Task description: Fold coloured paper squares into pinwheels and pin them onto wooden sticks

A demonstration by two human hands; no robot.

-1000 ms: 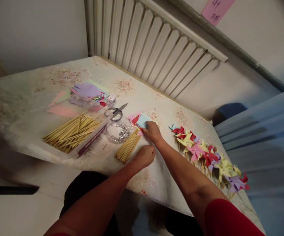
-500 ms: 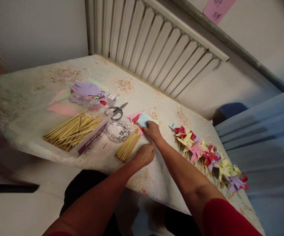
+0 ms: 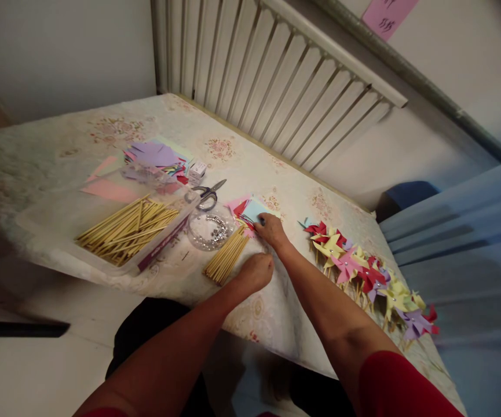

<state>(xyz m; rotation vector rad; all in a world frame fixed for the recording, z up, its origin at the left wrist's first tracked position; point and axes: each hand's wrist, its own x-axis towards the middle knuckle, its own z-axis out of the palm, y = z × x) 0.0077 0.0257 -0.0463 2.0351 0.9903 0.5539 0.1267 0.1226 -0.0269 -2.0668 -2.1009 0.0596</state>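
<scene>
Head view: right hand (image 3: 271, 230) touching blue paper (image 3: 255, 209).

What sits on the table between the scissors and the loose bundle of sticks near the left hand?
In the head view, a clear round dish of small silvery pieces lies between the scissors and the loose stick bundle, which lies beside the left hand.

Small flat coloured paper squares (image 3: 252, 209)

Pinwheels (image 3: 365, 272) showing red, yellow, pink, purple; sticks (image 3: 128, 229) showing pale yellow; tablecloth (image 3: 80, 139) displaying cream floral print
</scene>
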